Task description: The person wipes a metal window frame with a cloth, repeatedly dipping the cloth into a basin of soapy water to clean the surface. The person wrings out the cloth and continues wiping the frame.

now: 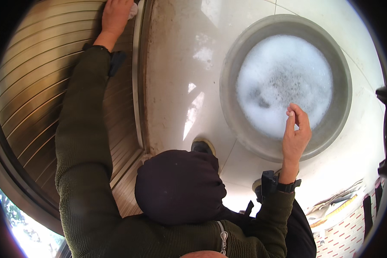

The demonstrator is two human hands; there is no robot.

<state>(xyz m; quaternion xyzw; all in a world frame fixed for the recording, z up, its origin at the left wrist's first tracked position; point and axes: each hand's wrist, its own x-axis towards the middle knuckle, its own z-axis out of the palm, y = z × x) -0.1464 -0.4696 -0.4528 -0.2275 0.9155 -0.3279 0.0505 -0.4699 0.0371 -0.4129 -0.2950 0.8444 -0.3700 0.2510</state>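
High on the left, my left hand (116,16) lies against a ribbed, metallic brown panel (38,81), arm stretched far forward. A pale wad that looks like cloth (133,11) peeks out beside its fingers; the rest of it is covered by the hand. On the right, my right hand (296,134) hovers over the near rim of a round grey basin (232,112). Its fingers are curled in toward the thumb, and no object shows in them. White suds (266,56) cover the water in the basin, thinner and darker toward the middle.
The basin stands on a pale tiled floor (176,56). A metal frame edge (137,86) runs along the panel's right side. My shoe (203,146) is between panel and basin. Flat items with a yellow edge (337,210) lie at the lower right beside a red-dashed, pale surface (344,230).
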